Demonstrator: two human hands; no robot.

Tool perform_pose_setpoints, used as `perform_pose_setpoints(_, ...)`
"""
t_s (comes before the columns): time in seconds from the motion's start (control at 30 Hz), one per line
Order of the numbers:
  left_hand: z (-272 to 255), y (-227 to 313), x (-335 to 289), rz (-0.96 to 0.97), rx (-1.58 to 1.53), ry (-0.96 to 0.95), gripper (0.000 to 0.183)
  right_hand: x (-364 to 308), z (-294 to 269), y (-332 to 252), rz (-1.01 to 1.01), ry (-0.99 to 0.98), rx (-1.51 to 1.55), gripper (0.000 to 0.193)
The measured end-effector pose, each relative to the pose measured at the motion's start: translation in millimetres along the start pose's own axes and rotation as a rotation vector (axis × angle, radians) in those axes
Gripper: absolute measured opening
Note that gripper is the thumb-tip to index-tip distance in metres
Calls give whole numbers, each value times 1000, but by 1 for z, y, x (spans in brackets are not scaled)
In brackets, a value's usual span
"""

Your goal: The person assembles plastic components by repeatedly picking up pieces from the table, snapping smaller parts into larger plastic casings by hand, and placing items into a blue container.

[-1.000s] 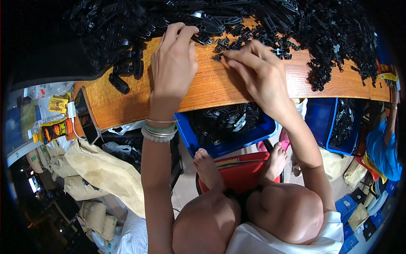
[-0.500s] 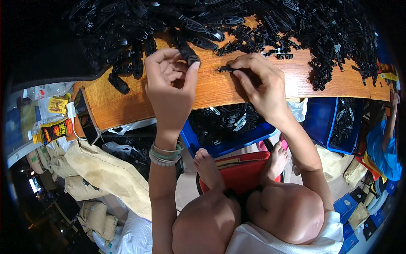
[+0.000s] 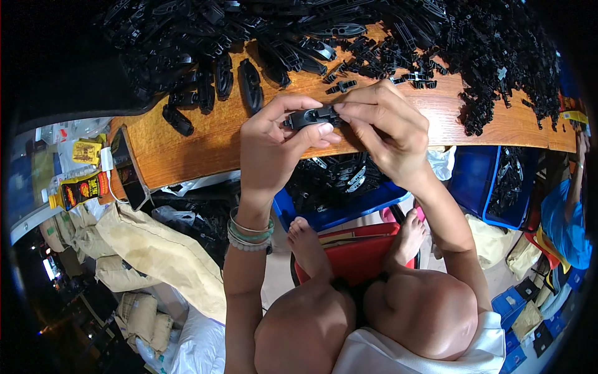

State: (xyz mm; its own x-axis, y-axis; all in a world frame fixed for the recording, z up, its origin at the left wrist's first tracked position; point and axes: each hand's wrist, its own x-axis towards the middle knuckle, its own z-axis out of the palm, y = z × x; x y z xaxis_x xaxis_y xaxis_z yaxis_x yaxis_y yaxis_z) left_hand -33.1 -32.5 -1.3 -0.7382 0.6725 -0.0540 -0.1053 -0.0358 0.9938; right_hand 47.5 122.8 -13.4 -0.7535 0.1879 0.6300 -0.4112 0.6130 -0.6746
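Note:
Above the table's near edge, my left hand (image 3: 271, 140) is closed round a black plastic part (image 3: 302, 119), longish and rounded, between thumb and fingers. My right hand (image 3: 393, 128) pinches a small black plastic clip (image 3: 326, 113) against the right end of that part. The two pieces meet, but whether they are joined cannot be made out. Just beyond my left hand, a long curved black part (image 3: 251, 86) lies on the wooden table (image 3: 199, 146). Another small black clip (image 3: 341, 86) lies beyond my right fingertips.
Piles of long black parts (image 3: 180, 37) and small black clips (image 3: 498, 68) cover the table's far side. Below its edge stand a blue bin (image 3: 311, 222) of black parts and a second blue bin (image 3: 470, 181). Paper sacks (image 3: 162, 249) lie left. Another person's blue sleeve (image 3: 564, 212) shows right.
My left hand has moved right and slightly down, bringing its black part to the clip in my right hand. My right hand has stayed in nearly the same place.

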Motion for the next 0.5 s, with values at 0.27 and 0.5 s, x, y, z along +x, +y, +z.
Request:
perform_pose_setpoints(0.27, 3, 4, -5, 59, 52, 25, 21, 3, -6, -4, -10, -4, -20, 19)
perform_pose_setpoints(0.5, 10, 21, -13, 1, 80, 24, 17, -6, -11, -20, 371, -65, 136, 22)
